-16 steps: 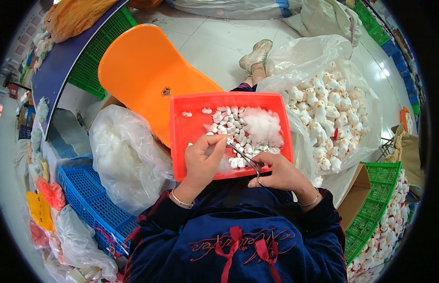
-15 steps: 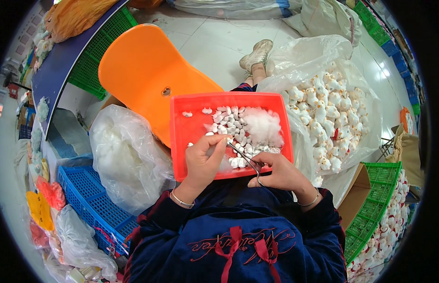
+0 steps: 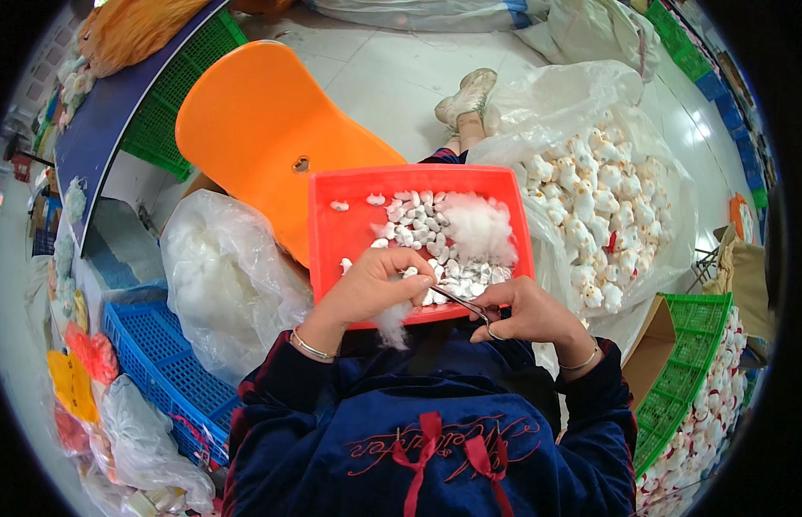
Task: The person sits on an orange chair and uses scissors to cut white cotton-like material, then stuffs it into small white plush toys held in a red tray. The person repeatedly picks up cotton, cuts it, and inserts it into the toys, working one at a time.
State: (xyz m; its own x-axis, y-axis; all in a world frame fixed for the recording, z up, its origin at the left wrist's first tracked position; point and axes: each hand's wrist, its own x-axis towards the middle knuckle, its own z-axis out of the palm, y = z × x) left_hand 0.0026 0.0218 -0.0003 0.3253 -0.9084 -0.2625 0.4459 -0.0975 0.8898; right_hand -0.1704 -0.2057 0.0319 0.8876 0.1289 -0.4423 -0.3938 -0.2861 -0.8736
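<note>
My right hand (image 3: pixel 536 315) is closed around the ring handles of slim metal forceps (image 3: pixel 455 299), pointing left. Their tips meet the pinched fingertips of my left hand (image 3: pixel 377 283), where whatever lies between is mostly hidden. A wispy tuft of white stuffing (image 3: pixel 390 328) hangs from beneath my left hand, past the near rim of a red tray (image 3: pixel 318 226). Inside the tray lie many small white rounded pieces (image 3: pixel 421 217), with a fluffy heap of stuffing (image 3: pixel 478 226) on the right side.
On the right, a clear bag holds white plush toys (image 3: pixel 590 215). To the left are a bag of stuffing (image 3: pixel 213 267), an orange chair (image 3: pixel 254 121) and a blue crate (image 3: pixel 172 362). A green crate (image 3: pixel 685 379) and a cardboard box (image 3: pixel 649 349) stand at lower right.
Both hands have shifted slightly, my left turning flatter over the tray's near edge. The forceps now lie more level, and the tuft of stuffing hangs lower, below the tray rim.
</note>
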